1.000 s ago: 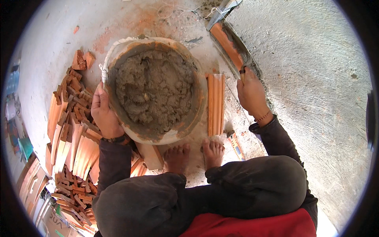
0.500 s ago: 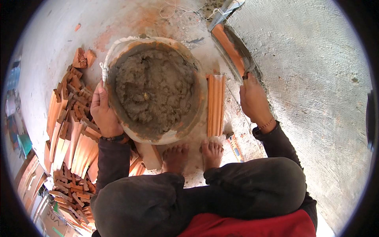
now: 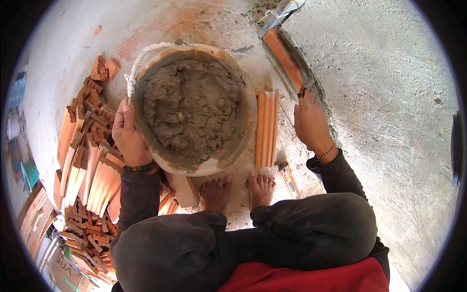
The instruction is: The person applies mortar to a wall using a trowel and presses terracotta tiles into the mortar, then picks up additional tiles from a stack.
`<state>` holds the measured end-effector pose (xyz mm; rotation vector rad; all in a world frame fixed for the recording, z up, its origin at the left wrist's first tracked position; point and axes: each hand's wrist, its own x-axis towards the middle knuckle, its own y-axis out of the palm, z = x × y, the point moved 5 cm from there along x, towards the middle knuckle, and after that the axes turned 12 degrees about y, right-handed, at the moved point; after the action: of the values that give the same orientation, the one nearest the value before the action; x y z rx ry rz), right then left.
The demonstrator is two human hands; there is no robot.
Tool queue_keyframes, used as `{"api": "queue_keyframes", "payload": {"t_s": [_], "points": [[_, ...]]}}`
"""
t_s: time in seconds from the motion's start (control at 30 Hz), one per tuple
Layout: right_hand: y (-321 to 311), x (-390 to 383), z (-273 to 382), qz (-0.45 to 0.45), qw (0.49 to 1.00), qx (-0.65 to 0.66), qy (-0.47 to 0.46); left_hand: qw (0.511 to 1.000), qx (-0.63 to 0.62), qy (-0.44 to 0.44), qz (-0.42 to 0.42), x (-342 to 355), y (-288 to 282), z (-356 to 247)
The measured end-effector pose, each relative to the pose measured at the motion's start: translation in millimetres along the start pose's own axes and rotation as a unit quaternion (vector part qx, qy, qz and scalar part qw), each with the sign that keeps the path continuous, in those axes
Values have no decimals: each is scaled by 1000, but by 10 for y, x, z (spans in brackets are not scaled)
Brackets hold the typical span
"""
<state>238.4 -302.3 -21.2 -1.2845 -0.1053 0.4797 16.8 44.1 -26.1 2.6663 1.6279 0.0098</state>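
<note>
A round bucket [image 3: 204,170] full of wet grey mortar [image 3: 189,107] stands in front of me. My left hand [image 3: 130,134] is closed on its left rim, at the foot of the white rope handle [image 3: 151,48]. At right, my right hand [image 3: 312,124] grips a trowel by its handle [image 3: 301,97]. The tool's tip is at a strip of mortar beside an orange tile piece [image 3: 284,58] along the wall base; its blade is hard to make out. A grooved orange tile [image 3: 266,126] lies between the bucket and that hand.
Stacked and broken tiles [image 3: 87,146] crowd my left. A grey rough wall [image 3: 389,97] rises at right, with a metal bar [image 3: 276,19] and loose string [image 3: 228,14] at its top end. An orange tool [image 3: 289,180] lies by my bare feet [image 3: 260,190].
My right hand and the trowel have shifted slightly toward the right over the last second. My left hand stays at the bucket's rim; the rest looks almost the same.
</note>
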Motion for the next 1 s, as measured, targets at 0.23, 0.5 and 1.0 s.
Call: {"api": "queue_keyframes", "payload": {"t_s": [0.23, 0.5, 1.0], "points": [[-26, -25, -8, 4, 1000, -3, 20, 1000, -17, -7, -15, -7, -10, -7], [-10, 38, -12, 14, 999, -28, 11, 1000, -9, 1, 1, 7, -19, 13], [-12, 35, 11, 53, 997, -20, 55, 1000, 2, -7, 7, 9, -31, 30]]}}
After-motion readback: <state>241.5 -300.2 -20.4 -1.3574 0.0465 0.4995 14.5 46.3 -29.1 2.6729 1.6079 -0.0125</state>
